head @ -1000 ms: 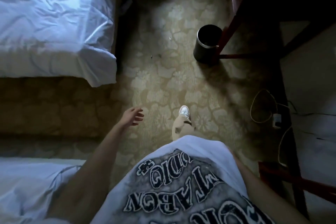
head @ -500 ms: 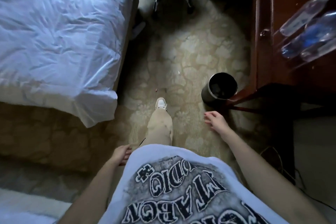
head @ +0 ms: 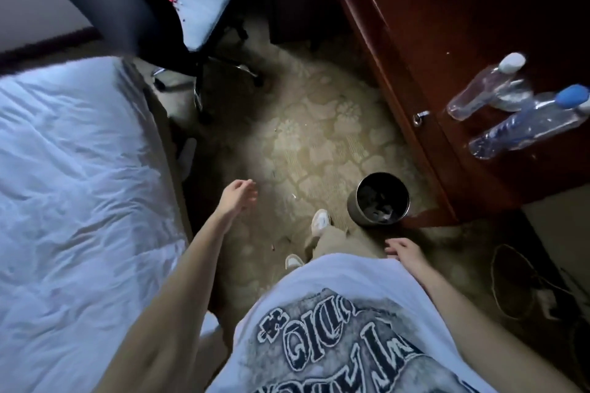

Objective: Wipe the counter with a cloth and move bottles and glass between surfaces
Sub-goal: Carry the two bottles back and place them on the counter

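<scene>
Swung forward now, left hand (head: 238, 198) out over the patterned carpet (head: 306, 143), up from beside the hip half a second back; right hand (head: 404, 254) dropped back against the white shirt hem (head: 338, 268). Both hands hanging loose, fingers relaxed, holding nothing. Closer to the dark wooden worktop (head: 479, 25) on the right, more of its top in view. Two clear bottles standing there: white-capped bottle (head: 485, 88) just beside blue-capped bottle (head: 526, 123), possibly touching, hard to call through the blur. Round dark bin (head: 380, 199) on the floor at the worktop's corner. White bed (head: 76, 185) on the left, black office chair (head: 178, 9) beyond it. One white shoe (head: 321, 221) stepping ahead.
</scene>
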{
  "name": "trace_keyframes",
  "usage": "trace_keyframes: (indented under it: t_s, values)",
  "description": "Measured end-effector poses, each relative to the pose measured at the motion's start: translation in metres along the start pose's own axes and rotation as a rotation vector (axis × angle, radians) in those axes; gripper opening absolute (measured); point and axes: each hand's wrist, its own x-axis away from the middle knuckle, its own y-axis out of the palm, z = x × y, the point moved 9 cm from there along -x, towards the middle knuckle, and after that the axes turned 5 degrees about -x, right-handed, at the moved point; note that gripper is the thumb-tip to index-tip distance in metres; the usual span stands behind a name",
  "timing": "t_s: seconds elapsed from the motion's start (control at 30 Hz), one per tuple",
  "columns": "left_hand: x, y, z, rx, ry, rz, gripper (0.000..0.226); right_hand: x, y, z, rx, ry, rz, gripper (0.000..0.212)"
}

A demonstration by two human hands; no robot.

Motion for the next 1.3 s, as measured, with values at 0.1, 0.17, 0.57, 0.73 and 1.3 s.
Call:
trace_keyframes:
  t_s: [0.1, 0.17, 0.57, 0.73, 1.3]
  values:
    - [-0.049, 0.027, 0.064, -0.106, 0.043, -0.092, 0.016, -0.022, 0.024, -0.054, -0.117, -0.005, 0.0, 0.016]
    - [-0.077, 0.059, 0.097, -0.203, 0.082, -0.17, 0.018, -0.042, 0.031, -0.094, -0.204, -0.035, 0.011, 0.02]
    - [-0.075, 0.306, 0.338, -0.759, 0.78, -0.697, 0.077, -0.023, -0.08, -0.174, -0.702, -0.25, 0.68, 0.04]
    - [-0.027, 0.409, 0.392, -0.998, 1.175, -0.855, 0.113, 0.007, -0.131, -0.159, -0.781, -0.18, 1.136, 0.094]
    - [0.019, 0.5, 0.378, -0.867, 1.009, -1.288, 0.062, 0.035, -0.179, -0.171, -1.045, -0.2, 1.426, 0.065]
